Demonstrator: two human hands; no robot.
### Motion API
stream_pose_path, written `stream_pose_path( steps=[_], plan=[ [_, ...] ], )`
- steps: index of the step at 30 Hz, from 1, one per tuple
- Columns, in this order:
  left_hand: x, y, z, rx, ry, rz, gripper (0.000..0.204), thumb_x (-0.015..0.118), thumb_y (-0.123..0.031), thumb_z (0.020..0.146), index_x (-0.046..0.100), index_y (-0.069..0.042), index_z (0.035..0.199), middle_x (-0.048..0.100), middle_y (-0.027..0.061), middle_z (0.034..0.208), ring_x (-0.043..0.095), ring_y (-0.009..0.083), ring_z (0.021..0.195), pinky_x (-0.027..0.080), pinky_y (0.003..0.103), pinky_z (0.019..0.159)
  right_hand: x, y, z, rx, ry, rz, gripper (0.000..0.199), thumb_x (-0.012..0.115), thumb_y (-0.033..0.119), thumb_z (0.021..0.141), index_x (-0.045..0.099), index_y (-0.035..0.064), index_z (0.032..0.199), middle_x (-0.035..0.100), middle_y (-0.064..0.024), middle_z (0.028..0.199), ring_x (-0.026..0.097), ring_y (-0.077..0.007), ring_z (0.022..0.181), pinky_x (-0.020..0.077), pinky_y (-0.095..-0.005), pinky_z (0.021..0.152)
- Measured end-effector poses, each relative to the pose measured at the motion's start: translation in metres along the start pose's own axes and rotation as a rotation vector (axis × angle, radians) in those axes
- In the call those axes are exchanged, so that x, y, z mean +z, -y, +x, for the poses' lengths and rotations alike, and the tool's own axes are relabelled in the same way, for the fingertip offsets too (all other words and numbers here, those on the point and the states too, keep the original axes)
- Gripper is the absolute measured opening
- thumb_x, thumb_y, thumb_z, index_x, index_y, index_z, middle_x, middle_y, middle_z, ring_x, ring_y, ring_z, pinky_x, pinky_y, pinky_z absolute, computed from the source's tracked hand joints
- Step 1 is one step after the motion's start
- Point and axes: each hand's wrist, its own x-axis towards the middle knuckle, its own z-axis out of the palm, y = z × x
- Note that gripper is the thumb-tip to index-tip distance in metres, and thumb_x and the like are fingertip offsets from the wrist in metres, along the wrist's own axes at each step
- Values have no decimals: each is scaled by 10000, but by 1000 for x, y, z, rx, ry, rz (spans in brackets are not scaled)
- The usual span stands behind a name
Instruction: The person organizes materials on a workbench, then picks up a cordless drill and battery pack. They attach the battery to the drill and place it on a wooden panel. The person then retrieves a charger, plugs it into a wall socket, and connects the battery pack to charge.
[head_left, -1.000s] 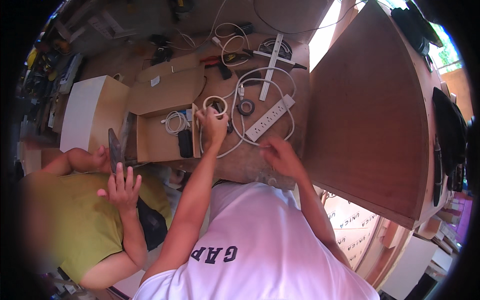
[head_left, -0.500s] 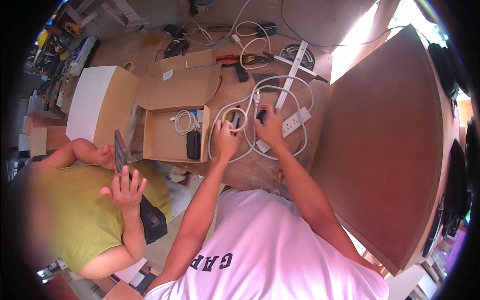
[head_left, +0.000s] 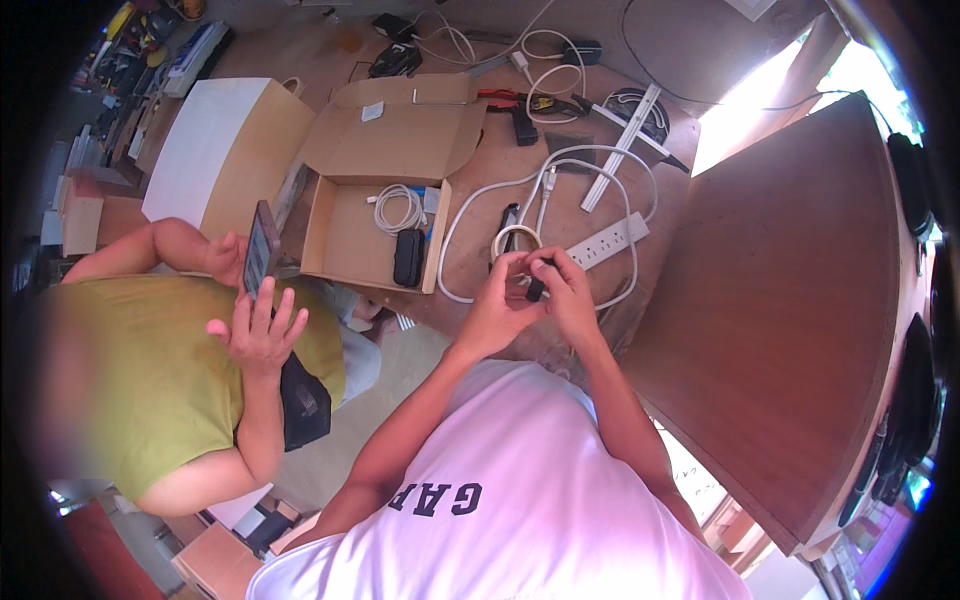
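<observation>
I hold a small black plug (head_left: 537,288) between both my hands, just above the surface (head_left: 480,250). My left hand (head_left: 497,300) pinches it from the left side with thumb and fingers. My right hand (head_left: 568,295) pinches it from the right, fingers curled over the top. Both are closed on it. The plug is so small that my fingers hide most of it, so I cannot tell its full shape.

I think the plug is light and hard. It looks smooth, so it may slip if I squeeze only the tip. The best place to take it is on its flat sides, close to the middle. A white cord (head_left: 470,215) loops just behind the plug; I cannot tell if it joins the plug. A cord like this is soft and bendy and can tug, so I must not pull hard.

A white power strip (head_left: 610,240) lies just right of the plug. An open box (head_left: 345,235) sits to the left of the plug, with a coiled cable (head_left: 400,208) and a black case (head_left: 408,258) inside. Further left of the plug, another person (head_left: 180,370) holds a phone (head_left: 262,248).
</observation>
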Motion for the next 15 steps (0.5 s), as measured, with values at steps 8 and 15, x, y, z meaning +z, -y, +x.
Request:
stream_pose_path(
  steps=[8, 15],
  plan=[
    [-35, -26, -22, -98, 161, -252, 859, 828, 33, 900, 389, -75, 1631, 550, 140, 1525, 578, 235, 1388, 555, 370, 1060, 7, 1, -7, -99, 235, -54, 198, 657, 114, 1047, 780, 15, 1166, 742, -38, 1061, 675, -139, 982, 549, -297, 849],
    [-77, -37, -18, -48, -31, 29, 751, 846, -128, 916, 497, -56, 1577, 645, 165, 1415, 674, 249, 1219, 550, 380, 1040, 25, 16, -24, -319, -12, -175, 366, 705, 137, 1041, 681, 30, 1391, 730, -80, 1170, 694, -177, 1130, 575, -331, 920]
  ],
)
